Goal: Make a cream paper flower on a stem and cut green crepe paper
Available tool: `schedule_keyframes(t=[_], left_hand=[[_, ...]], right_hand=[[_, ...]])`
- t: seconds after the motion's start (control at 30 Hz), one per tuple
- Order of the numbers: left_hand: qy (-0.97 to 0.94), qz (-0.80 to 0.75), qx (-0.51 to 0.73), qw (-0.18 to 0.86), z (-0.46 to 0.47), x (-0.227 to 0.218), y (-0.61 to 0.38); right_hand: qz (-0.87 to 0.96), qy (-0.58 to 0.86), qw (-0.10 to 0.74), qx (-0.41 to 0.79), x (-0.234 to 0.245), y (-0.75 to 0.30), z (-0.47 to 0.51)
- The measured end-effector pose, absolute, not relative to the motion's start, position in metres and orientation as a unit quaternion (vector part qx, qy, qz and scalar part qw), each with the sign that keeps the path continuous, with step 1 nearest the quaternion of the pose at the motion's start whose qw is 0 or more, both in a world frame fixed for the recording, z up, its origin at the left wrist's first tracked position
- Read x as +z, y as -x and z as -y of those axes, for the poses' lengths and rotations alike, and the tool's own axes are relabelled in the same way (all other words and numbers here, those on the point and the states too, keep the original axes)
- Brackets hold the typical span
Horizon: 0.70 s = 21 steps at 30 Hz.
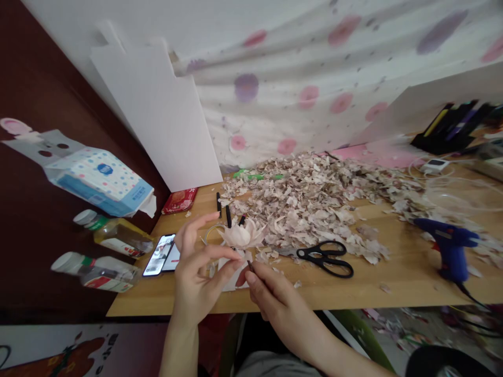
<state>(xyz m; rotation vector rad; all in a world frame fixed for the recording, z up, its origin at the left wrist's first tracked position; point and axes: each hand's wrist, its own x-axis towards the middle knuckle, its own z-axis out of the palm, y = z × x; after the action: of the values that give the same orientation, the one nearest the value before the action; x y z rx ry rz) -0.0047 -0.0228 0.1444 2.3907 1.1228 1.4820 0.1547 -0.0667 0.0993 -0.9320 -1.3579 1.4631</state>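
My left hand (204,264) is closed in a pinch, thumb and index fingertip together, at the edge of a small pale petal (248,256). My right hand (271,288) is closed around a thin dark piece (250,266); only its tip shows, so its kind is unclear. The fingertips of both hands are close together. Just beyond them sits a pale, many-petalled flower (245,234). A white sheet (232,269) lies partly hidden under the hands. To the right, black-handled scissors (324,256) lie with their blades against loose petals.
A wide heap of dry, pale petals (314,193) covers the table's back. A blue glue gun (451,246) stands at the right. Left are a phone (158,255), two bottles (118,235) and a hanging tissue pack (102,178). Black pens (228,215) lie near the flower.
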Motion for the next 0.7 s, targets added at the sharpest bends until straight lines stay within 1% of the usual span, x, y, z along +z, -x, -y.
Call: schedule_keyframes(t=[0.17,0.47,0.6,0.7], left_hand=[[-0.782,-0.376,0.497,-0.001,0.0208,0.1469,0.0042],[-0.757,-0.377,0.526,-0.09,0.0188,0.1447,0.0011],[-0.751,-0.381,0.527,-0.115,0.0201,0.1439,-0.0033],[-0.747,-0.374,0.538,-0.114,0.0188,0.142,-0.0053]], right_hand=[[0.56,0.379,0.439,0.591,0.1011,-0.155,0.0663],[0.558,0.377,0.455,0.583,0.0945,-0.1543,0.0658],[0.556,0.371,0.456,0.588,0.0947,-0.1547,0.0668],[0.55,0.369,0.454,0.596,0.0947,-0.1552,0.0674]])
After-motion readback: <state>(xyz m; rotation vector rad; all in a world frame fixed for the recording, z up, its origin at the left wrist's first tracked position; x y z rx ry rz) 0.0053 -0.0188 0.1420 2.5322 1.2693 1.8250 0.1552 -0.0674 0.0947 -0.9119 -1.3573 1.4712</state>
